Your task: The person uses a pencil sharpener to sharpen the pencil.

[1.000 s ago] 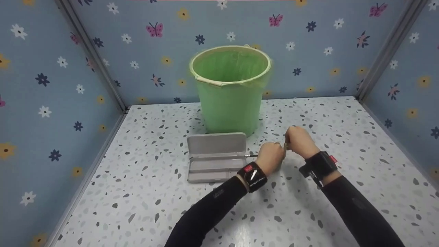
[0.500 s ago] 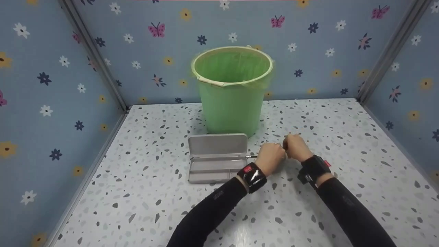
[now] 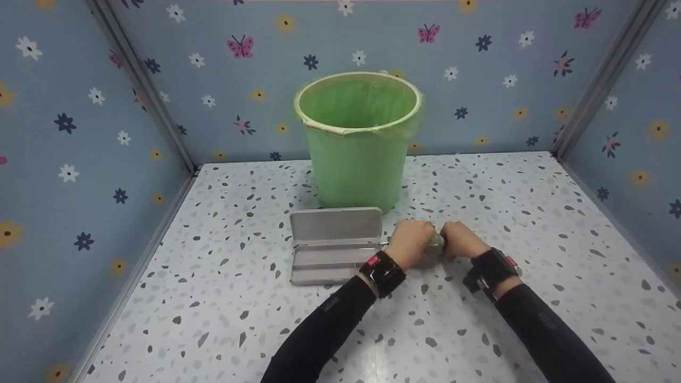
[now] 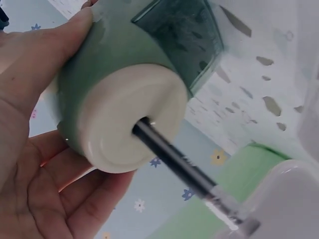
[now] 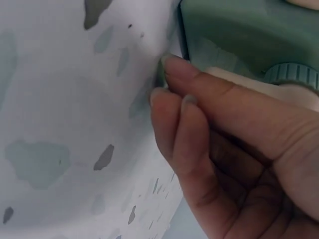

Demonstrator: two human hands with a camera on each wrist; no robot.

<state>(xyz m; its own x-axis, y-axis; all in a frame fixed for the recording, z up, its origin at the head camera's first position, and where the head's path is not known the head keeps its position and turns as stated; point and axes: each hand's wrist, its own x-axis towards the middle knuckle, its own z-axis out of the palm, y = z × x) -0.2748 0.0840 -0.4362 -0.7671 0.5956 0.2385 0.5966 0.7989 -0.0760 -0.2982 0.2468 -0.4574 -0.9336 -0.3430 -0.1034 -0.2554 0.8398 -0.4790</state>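
Note:
A green pencil sharpener [image 4: 107,55] with a cream round face is gripped by my left hand [image 3: 410,242], thumb on one side and fingers curled under the other. A black pencil [image 4: 172,159] with a silvery end sticks out of the hole in that face. The sharpener's dark see-through drawer [image 4: 179,40] shows beside the face. My right hand [image 3: 464,240] is at the opposite end, thumb and fingers pinching the small green crank handle [image 5: 160,74], mostly hidden by the fingertips. A ridged green knob [image 5: 294,74] shows on that end in the right wrist view.
An open grey pencil case [image 3: 324,257] with compartments lies left of my left hand. Behind it stands a green lined bin [image 3: 359,170]. Flower-patterned walls [image 3: 255,64] enclose the speckled white tabletop [image 3: 223,319] on the back and both sides.
My right hand has come down, nearer the table. My left hand has shifted slightly left with the sharpener and pencil, and more of the green body shows between the hands.

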